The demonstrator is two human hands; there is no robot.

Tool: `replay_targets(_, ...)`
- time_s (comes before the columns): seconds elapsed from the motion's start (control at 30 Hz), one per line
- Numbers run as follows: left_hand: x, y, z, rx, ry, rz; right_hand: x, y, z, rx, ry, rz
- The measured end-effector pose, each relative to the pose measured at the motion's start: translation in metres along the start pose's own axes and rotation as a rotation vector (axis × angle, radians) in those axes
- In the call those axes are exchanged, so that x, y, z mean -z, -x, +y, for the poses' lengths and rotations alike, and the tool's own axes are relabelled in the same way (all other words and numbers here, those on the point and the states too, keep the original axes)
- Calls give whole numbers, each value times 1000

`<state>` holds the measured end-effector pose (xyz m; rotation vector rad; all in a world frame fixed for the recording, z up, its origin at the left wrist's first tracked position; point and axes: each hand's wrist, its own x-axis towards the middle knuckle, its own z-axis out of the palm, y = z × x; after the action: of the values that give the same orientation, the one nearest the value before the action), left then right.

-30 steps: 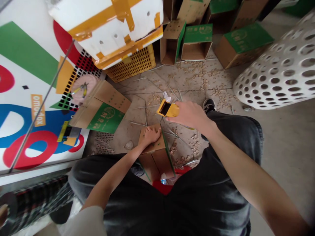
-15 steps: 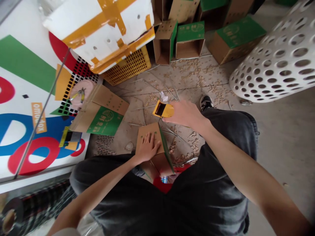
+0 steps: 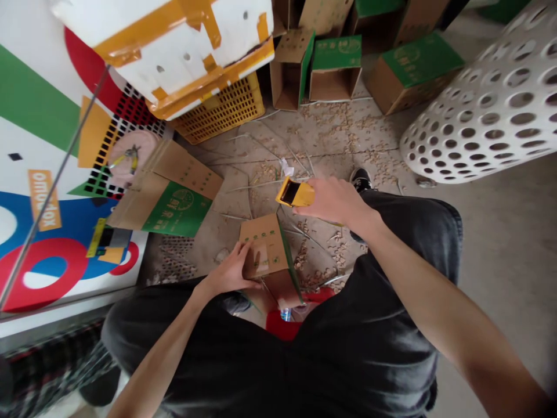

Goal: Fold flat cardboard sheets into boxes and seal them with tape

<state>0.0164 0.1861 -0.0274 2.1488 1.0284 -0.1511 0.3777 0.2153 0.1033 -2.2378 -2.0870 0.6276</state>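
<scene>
Between my knees stands a brown cardboard box (image 3: 266, 247) with green print and a paler patch on its top. My left hand (image 3: 230, 270) grips the box's left edge, fingers on the upper side and thumb at the near side. My right hand (image 3: 335, 200) is closed around a yellow carton stapler (image 3: 300, 193) with a dark slot, held above the floor beyond the box. The hand hides the stapler's rear part. A red thing (image 3: 282, 326) shows under the near end of the box, partly hidden by my legs.
Open cardboard boxes (image 3: 335, 58) stand at the back, and another green-printed box (image 3: 174, 203) at left. A taped white foam box (image 3: 187, 55) rests on a yellow crate (image 3: 221, 110). A perforated white basket (image 3: 483, 125) leans in at right. Small bits and straps litter the floor.
My left hand has slid from lying flat on the box's top to its left edge. My right hand has moved slightly right with the stapler.
</scene>
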Motion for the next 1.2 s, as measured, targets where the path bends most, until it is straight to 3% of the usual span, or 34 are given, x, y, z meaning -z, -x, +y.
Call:
replay_targets(0.23, 7, 7, 13, 21, 12, 101, -3, -5, 4, -1, 11, 5)
replay_targets(0.5, 14, 3, 9, 26, -14, 73, -6, -9, -3, 23, 3, -14)
replay_targets(0.67, 7, 4, 12, 28, -30, 131, -6, -7, -3, 45, 18, -17)
replay_targets(0.97, 5, 1, 1, 13, -6, 120, -3, -3, -3, 50, 45, -18)
replay_targets(1.2, -2, -2, 14, -31, 4, 121, -4, -2, 0, 53, 47, -32)
